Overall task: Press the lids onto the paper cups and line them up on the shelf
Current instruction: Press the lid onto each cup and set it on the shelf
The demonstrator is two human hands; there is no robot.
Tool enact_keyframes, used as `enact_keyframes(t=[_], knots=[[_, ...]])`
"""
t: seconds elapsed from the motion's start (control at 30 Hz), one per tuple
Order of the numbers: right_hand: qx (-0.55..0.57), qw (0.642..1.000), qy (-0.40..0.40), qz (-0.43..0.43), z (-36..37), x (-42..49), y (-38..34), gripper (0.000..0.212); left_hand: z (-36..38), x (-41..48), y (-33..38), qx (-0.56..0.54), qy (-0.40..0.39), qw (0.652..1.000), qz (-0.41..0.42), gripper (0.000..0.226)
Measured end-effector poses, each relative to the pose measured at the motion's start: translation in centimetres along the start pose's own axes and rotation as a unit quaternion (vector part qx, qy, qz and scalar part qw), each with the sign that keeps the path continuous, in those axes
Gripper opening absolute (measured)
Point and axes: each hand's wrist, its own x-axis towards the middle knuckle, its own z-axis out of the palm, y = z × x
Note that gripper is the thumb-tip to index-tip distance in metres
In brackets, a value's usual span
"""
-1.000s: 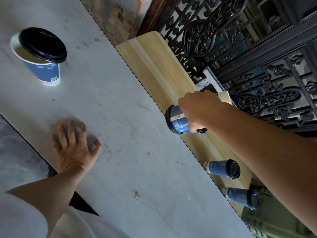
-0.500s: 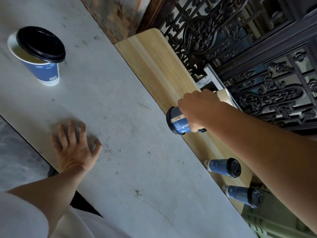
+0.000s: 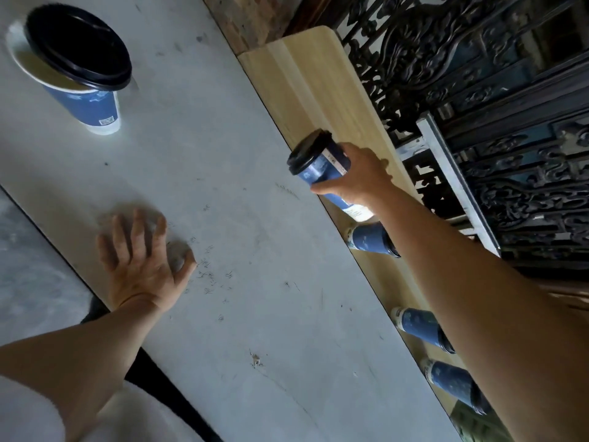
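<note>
- A cup [image 3: 318, 164] with its lid on is gripped round the middle by the right hand [image 3: 357, 177], tilted over the shelf [image 3: 312, 78], thumb near, fingers behind
- The left hand [image 3: 140, 269] is laid flat on the table [image 3: 223, 154], fingers spread
- Three shelf cups [image 3: 420, 327] are partly hidden by the right arm
- A far cup [image 3: 89, 103] is half covered by a loose lid [image 3: 76, 46]

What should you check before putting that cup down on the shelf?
1. Right hand grips the held cup: ok.
2. The black lid on it pressed down: ok.
3. Held cup upright: not ok, tilted.
4. Bare shelf free beside the nearest shelf cup: ok.
5. Table cup sealed: not ok, its loose lid sits askew.
6. Left hand out of the way: ok.
</note>
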Motion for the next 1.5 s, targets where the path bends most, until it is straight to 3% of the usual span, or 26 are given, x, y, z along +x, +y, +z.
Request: enact_keyframes(t=[0.13, 0.3, 0.5, 0.67, 0.8, 0.93, 1.03, 1.07, 1.2, 1.3, 1.4, 1.5], knots=[[0.161, 0.983, 0.083, 0.025, 1.7, 4.8, 0.2, 0.095, 0.1, 0.2, 0.1, 0.002, 0.0, 1.0, -0.008, 0.088], [0.364, 0.906, 0.183, 0.116, 2.4, 8.6, 0.8, 0.103, 0.2, 0.1, 0.2, -0.02, 0.02, 1.0, -0.007, 0.089], [0.414, 0.87, 0.2, 0.178, 6.9, 8.3, 1.7, 0.096, 0.5, 0.1, 0.3, -0.029, 0.05, 0.998, -0.009, 0.088], [0.501, 0.815, 0.213, 0.197, 8.6, 8.1, 3.0, 0.09, 0.4, 0.1, 0.2, -0.026, 0.051, 0.998, -0.006, 0.09], [0.533, 0.8, 0.207, 0.18, 10.0, 7.9, 3.1, 0.092, 0.4, 0.2, 0.0, -0.015, 0.031, 0.999, -0.013, 0.09], [0.53, 0.816, 0.177, 0.146, 10.6, 7.5, 3.1, 0.08, 0.6, 0.2, -0.1, -0.009, 0.023, 1.0, -0.009, 0.089], [0.584, 0.762, 0.177, 0.216, 10.8, 7.0, 2.9, 0.085, 0.5, 0.1, -0.2, -0.014, 0.021, 1.0, -0.007, 0.09], [0.582, 0.764, 0.161, 0.227, 10.9, 6.4, 2.9, 0.082, 0.5, 0.1, -0.2, -0.017, 0.02, 1.0, -0.007, 0.09], [0.362, 0.895, 0.176, 0.19, 13.6, 1.1, 1.9, 0.053, 0.8, 0.3, -0.4, -0.021, 0.011, 1.0, -0.004, 0.088], [0.206, 0.967, 0.08, 0.126, 18.5, -3.9, -0.1, 0.052, 0.6, 0.2, -0.5, -0.04, -0.004, 0.999, 0.013, 0.088], [0.093, 0.991, 0.018, 0.092, 22.9, -8.3, -3.0, 0.066, -0.2, 0.4, -0.6, -0.034, -0.049, 0.998, 0.016, 0.084], [0.098, 0.986, 0.003, 0.134, 23.8, -10.1, -6.1, 0.072, -2.1, 1.1, -1.9, 0.0, -0.151, 0.986, 0.063, 0.08]])
